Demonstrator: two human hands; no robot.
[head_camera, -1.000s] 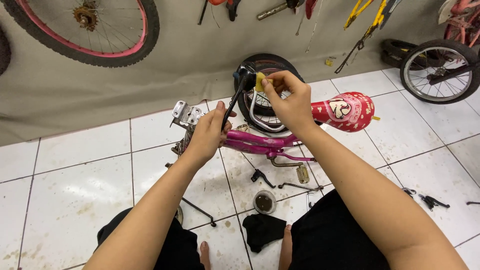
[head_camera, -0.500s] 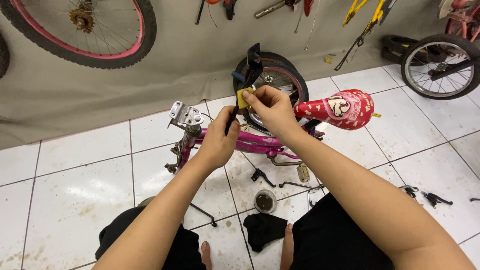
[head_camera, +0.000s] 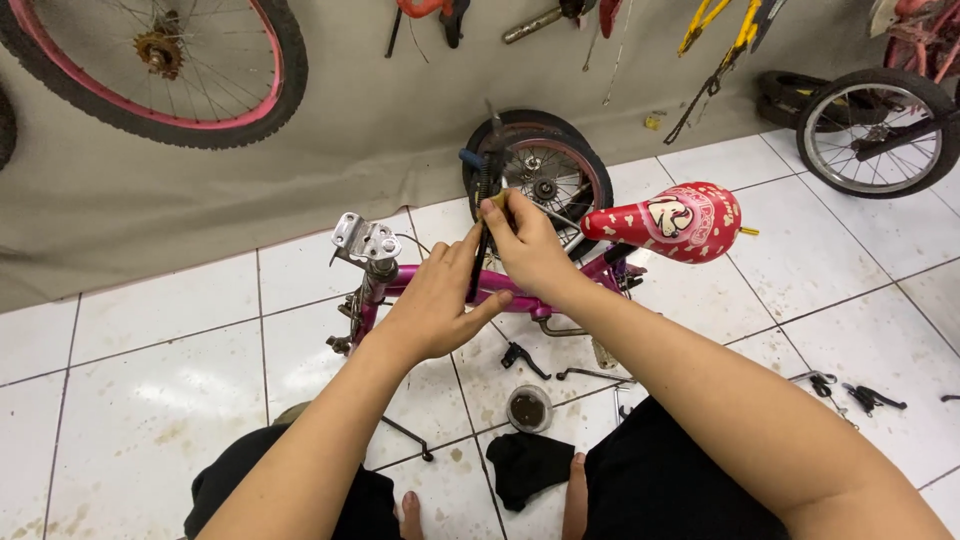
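Left hand grip clamped on a thin black rod over the pink bike frame. Right hand pinches the rod's top, fingers together. Red seat right, small tin on near floor.

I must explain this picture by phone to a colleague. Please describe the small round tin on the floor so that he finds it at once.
Start from the pink child's bicycle lying on the white tiled floor. Go from its frame toward the person's knees: the small round tin sits there, open, with dark brown contents. A black cloth lies just below it; the tin is the only round container among the loose metal parts.
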